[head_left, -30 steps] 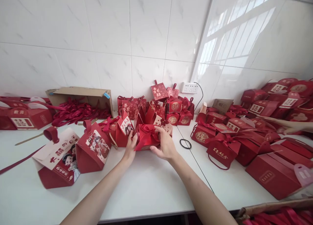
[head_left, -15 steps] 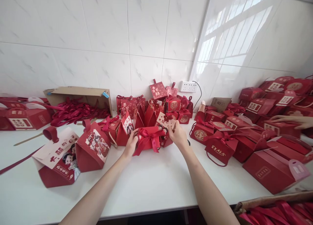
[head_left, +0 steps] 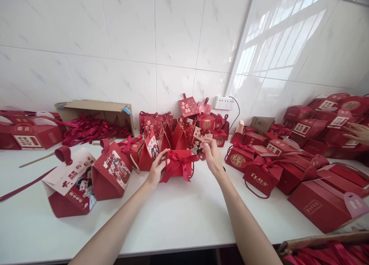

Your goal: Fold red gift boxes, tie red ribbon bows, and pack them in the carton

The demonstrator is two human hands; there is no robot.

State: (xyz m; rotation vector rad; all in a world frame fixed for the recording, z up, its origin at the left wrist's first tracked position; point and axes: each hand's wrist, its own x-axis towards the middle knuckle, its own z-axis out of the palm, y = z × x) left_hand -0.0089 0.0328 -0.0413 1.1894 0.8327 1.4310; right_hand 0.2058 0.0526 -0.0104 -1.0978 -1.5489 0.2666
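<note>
Steadying the bow box [head_left: 180,164] on the tabletop [head_left: 175,219], the left hand [head_left: 156,169] is grasping its left edge, presumably keeping it upright; to the right, the right hand [head_left: 213,158] is overlapping the printed box [head_left: 198,146], its grip unclear.

Bowed box [head_left: 180,165] red; wall [head_left: 178,30] white, grey-veined.
</note>
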